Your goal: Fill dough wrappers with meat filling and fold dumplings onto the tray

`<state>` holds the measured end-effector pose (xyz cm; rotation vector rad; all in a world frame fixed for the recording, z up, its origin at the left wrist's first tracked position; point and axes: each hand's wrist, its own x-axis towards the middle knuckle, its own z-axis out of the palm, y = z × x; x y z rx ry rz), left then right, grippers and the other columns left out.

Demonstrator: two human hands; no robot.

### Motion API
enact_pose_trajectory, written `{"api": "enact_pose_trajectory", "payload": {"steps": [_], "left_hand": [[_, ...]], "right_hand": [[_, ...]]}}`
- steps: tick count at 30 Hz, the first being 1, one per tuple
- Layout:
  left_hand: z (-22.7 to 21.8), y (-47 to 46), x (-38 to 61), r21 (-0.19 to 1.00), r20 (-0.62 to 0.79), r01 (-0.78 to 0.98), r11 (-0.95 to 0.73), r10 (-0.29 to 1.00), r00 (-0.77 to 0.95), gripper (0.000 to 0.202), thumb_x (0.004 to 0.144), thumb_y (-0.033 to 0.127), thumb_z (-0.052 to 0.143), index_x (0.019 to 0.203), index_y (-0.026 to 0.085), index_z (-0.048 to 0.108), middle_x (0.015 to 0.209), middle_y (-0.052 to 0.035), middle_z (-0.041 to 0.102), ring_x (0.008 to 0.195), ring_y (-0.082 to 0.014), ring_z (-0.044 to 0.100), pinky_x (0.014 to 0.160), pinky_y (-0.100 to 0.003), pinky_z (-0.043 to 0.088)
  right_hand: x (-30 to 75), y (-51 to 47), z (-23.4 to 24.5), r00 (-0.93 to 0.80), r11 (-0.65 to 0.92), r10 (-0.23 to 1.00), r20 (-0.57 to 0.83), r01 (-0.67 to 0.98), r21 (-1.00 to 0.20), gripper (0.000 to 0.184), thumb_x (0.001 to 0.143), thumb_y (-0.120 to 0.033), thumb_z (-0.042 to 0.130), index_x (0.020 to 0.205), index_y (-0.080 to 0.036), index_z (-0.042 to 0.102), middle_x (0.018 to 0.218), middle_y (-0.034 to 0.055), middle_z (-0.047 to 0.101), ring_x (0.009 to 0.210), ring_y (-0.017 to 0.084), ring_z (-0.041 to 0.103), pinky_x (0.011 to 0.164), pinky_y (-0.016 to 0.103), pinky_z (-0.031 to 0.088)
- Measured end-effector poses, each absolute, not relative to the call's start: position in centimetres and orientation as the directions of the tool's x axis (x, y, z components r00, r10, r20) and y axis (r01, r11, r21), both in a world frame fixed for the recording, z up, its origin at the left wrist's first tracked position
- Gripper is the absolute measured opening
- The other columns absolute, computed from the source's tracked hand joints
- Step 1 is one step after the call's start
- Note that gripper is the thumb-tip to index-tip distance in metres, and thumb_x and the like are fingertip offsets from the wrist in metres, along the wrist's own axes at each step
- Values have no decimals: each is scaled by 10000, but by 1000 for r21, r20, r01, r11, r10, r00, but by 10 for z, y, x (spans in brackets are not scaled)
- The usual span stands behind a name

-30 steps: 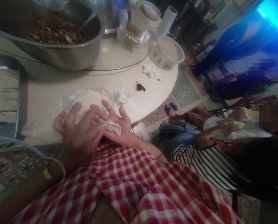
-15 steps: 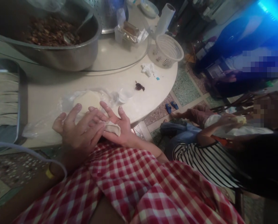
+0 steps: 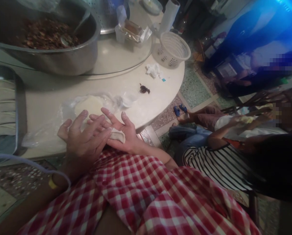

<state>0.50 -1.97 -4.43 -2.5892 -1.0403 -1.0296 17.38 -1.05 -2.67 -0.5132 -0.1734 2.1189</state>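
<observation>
A pale folded dumpling (image 3: 118, 136) lies on the palm of my right hand (image 3: 126, 132), which is turned up with its floury fingers stretched out. My left hand (image 3: 83, 140) lies flat across it, fingers extended, and presses on the dumpling's left edge. Both hands hover at the near edge of the round cream table (image 3: 160, 94), above my red-checked lap. Just beyond my fingers a stack of round dough wrappers (image 3: 89, 105) rests on clear plastic. A big steel bowl (image 3: 53, 63) of brown filling (image 3: 43, 34) stands at the back left.
A metal tray (image 3: 20, 107) at the left holds rows of finished dumplings (image 3: 1, 111). On the table are a white basket (image 3: 174, 49), a crumpled tissue (image 3: 153, 69) and a small dark scrap (image 3: 144, 88). A person in a striped shirt (image 3: 217, 166) sits at the right.
My hands stay pressed together on the dumpling, with the left fingers sliding slightly over the right palm. The view has drifted a little, and the seated person's hands have moved.
</observation>
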Motion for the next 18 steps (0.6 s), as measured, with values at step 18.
{"api": "enact_pose_trajectory", "payload": {"steps": [18], "left_hand": [[-31, -16, 11, 210, 592, 584, -785, 577, 563, 314, 863, 218, 737, 1156, 317, 686, 1556, -32, 519, 1545, -343, 279, 1208, -573, 277]], "right_hand": [[184, -12, -34, -686, -717, 697, -210, -661, -219, 615, 1029, -446, 102, 1364, -224, 568, 1109, 84, 734, 770, 158, 696, 654, 284, 589]]}}
